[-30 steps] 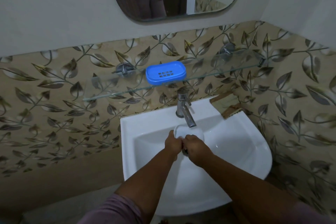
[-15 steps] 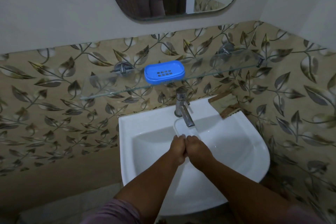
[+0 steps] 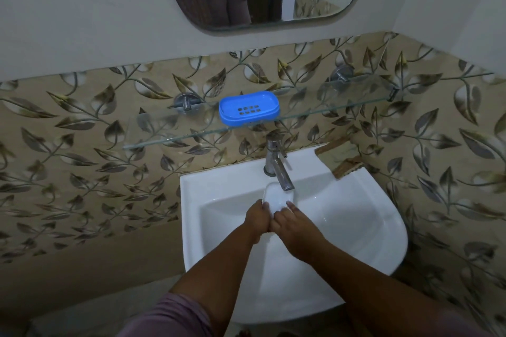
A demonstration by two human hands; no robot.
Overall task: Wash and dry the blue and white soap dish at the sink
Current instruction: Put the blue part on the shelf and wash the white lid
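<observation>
**Soap dish: white tray under the tap, blue part on the shelf**

The soap dish is in two parts. Over the sink (image 3: 383, 227), the white tray (image 3: 278, 197) sits just below the tap (image 3: 279, 172) spout. The blue insert (image 3: 249, 111) rests on the glass shelf (image 3: 164, 134) at twelve o'clock. The left hand (image 3: 257, 220) grips the tray's seven o'clock edge; the right hand (image 3: 294, 224) pinches at five. It looks light, stiff and likely slippery when wet, so holding the rim is safest.
</observation>
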